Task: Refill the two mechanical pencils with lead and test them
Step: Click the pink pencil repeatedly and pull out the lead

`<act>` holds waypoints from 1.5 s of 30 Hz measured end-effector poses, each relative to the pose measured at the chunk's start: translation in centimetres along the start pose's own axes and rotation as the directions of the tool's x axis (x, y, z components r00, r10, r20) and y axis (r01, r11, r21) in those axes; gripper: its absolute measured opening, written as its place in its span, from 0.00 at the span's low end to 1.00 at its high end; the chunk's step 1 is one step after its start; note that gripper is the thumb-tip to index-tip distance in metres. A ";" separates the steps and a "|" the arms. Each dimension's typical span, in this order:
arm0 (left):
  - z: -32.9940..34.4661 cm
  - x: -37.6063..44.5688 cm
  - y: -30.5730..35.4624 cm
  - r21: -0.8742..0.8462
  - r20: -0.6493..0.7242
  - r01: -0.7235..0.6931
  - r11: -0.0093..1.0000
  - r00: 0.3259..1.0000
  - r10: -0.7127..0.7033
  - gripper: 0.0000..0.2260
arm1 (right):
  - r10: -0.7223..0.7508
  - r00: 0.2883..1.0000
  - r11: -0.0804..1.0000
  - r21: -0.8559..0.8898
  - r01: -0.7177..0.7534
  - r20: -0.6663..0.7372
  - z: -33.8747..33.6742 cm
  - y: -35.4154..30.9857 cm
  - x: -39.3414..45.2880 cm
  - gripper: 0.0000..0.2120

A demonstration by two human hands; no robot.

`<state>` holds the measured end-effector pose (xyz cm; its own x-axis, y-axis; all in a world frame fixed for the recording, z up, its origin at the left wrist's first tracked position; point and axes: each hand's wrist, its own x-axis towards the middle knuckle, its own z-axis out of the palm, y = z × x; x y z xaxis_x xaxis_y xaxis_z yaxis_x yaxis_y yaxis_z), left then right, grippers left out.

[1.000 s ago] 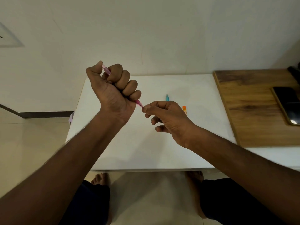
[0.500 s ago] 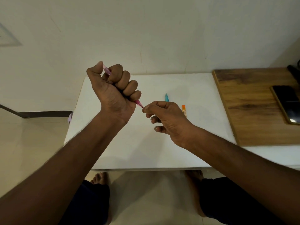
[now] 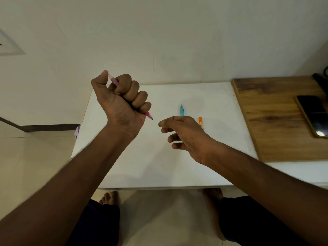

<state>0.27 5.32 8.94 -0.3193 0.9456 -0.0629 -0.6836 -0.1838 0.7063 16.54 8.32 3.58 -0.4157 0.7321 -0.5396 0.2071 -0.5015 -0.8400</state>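
Note:
My left hand (image 3: pixel 122 103) is raised above the white table (image 3: pixel 142 166) and grips a pink mechanical pencil (image 3: pixel 148 115) in a fist. The pencil's tip points down to the right and my thumb rests on its top end. My right hand (image 3: pixel 184 134) hovers just right of the tip without touching it. Its thumb and forefinger meet in a pinch, and I cannot tell whether anything thin lies between them. A blue mechanical pencil (image 3: pixel 182 110) lies on the table beyond my right hand. An orange lead case (image 3: pixel 201 122) lies to its right, partly hidden by my hand.
A wooden board (image 3: pixel 276 125) lies on the table's right side with a dark phone (image 3: pixel 313 115) on it. A black object (image 3: pixel 319 80) sits at the far right edge. The wall is close behind the table. My bare feet and knees are below its front edge.
My right hand has pulled away from the pink pencil's tip, leaving a small gap. My left hand keeps its grip in nearly the same place.

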 end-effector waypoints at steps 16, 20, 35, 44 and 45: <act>-0.1 0.5 0.1 0.031 -0.070 0.013 0.999 0.997 -0.011 0.23 | 0.003 1.000 1.000 -0.026 -0.003 0.013 -0.2 0.2 0.2 0.04; -0.2 0.4 0.0 0.005 -0.038 0.037 0.999 0.999 -0.036 0.27 | 0.000 1.000 0.999 -0.032 0.001 0.023 -0.3 0.2 0.2 0.05; -0.4 0.6 -0.6 0.106 -0.090 0.032 0.994 0.996 -0.022 0.26 | -0.006 0.999 0.999 -0.049 0.008 0.033 -0.3 0.2 0.2 0.05; -0.2 0.5 -0.8 0.141 -0.071 0.059 0.988 0.996 -0.049 0.27 | -0.009 0.999 0.999 -0.051 0.010 0.036 -0.3 0.1 0.2 0.05; -0.2 0.5 -0.9 0.141 -0.068 0.061 0.988 0.996 -0.051 0.27 | -0.009 0.999 0.999 -0.051 0.011 0.035 -0.3 0.1 0.2 0.05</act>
<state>0.57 5.89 8.12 -0.3278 0.9332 -0.1473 -0.6025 -0.0864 0.7935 16.72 8.55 3.34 -0.4485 0.7198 -0.5298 0.2478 -0.4694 -0.8475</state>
